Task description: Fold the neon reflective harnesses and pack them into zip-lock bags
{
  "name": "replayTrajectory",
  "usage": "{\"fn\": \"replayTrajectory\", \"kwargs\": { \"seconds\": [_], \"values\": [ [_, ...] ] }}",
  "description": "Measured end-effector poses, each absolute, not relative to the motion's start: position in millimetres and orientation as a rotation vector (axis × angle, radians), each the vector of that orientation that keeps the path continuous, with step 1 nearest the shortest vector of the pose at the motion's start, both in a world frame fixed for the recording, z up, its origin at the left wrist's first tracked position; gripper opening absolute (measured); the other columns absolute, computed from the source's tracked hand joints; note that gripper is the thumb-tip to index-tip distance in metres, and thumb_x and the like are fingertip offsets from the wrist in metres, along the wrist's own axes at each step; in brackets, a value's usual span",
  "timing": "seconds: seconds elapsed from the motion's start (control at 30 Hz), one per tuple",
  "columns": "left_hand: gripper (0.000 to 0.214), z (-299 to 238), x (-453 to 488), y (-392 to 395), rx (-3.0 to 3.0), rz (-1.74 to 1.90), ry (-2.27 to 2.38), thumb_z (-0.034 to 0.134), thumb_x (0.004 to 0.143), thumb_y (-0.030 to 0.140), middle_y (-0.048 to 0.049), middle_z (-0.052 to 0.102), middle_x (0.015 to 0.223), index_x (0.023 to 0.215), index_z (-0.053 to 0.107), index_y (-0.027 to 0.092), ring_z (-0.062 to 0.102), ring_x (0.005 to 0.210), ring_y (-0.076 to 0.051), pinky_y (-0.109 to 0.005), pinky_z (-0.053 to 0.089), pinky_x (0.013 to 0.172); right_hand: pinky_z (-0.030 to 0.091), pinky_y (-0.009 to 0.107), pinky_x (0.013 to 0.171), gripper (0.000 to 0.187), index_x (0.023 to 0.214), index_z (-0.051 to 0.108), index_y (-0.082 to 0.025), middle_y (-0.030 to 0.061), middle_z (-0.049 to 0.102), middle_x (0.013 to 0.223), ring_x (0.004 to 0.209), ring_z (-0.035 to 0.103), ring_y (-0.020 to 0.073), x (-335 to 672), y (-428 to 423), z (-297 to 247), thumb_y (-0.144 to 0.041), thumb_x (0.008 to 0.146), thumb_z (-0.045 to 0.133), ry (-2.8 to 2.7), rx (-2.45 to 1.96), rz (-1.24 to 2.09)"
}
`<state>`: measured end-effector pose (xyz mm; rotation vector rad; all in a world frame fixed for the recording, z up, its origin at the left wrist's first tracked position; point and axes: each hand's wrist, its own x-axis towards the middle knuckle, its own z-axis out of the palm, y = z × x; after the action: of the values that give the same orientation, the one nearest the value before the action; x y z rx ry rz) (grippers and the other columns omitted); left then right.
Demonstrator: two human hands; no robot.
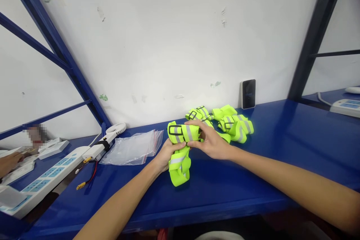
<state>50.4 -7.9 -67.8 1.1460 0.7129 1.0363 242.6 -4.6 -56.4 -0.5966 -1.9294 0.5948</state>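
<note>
Both my hands grip one neon-yellow reflective strap (pixel 180 160) with silver stripes and a black buckle, held above the front of the blue table. My left hand (pixel 165 154) closes on it from the left and below, thumb across the strap. From the right, my right hand (pixel 209 140) pinches the folded upper part between thumb and fingers. A loose loop of the strap hangs below my hands. Behind my right hand lie several more bundled reflective straps (pixel 237 125), partly hidden by it.
Clear zip bags (pixel 132 148) lie left of my hands. Beyond them are a white handheld fan (pixel 116 130), a cable with yellow connectors (pixel 92 172) and a long power strip (pixel 50 178). A dark-screened device (pixel 248 93) leans on the wall. Another person's hand (pixel 11 163) shows far left.
</note>
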Motion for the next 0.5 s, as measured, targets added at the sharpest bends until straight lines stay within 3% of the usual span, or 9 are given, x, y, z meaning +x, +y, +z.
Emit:
{"fn": "replayTrajectory", "kwargs": {
  "seconds": [0.23, 0.4, 0.5],
  "values": [
    [0.032, -70, 50, -5, 1.003, 1.001, 0.727, 0.075, 0.062, 0.014, -0.0081, 0.074, 0.081, 0.093, 0.067, 0.012, 0.07, 0.07, -0.022, -0.033, 0.054, 0.07, 0.041, 0.048, 0.106, 0.047, 0.13, 0.052, -0.025, 0.0111, 0.056, 0.139, 0.13, 0.051, 0.0277, 242, -2, -59, -0.014, 0.085, 0.06, -2.059, -0.538, 0.35],
    [0.04, -70, 45, -6, 0.963, 0.92, 0.611, 0.071, 0.073, 0.027, -0.0113, 0.073, 0.102, 0.109, 0.059, 0.016, 0.071, 0.093, -0.031, -0.045, 0.055, 0.083, 0.046, 0.045, 0.101, 0.051, 0.134, 0.05, -0.027, 0.0088, 0.061, 0.133, 0.121, 0.059, 0.025, 246, 5, -64, -0.011, 0.086, 0.055, -2.073, -0.58, 0.288],
    [0.05, -67, 44, -7, 1.051, 0.902, 0.622, 0.076, 0.071, 0.023, -0.0114, 0.069, 0.112, 0.115, 0.053, 0.019, 0.07, 0.098, -0.031, -0.046, 0.055, 0.086, 0.049, 0.041, 0.098, 0.05, 0.134, 0.052, -0.028, 0.0069, 0.064, 0.129, 0.116, 0.062, 0.0238, 246, 6, -64, -0.012, 0.087, 0.055, -2.051, -0.574, 0.238]
  ]
}}
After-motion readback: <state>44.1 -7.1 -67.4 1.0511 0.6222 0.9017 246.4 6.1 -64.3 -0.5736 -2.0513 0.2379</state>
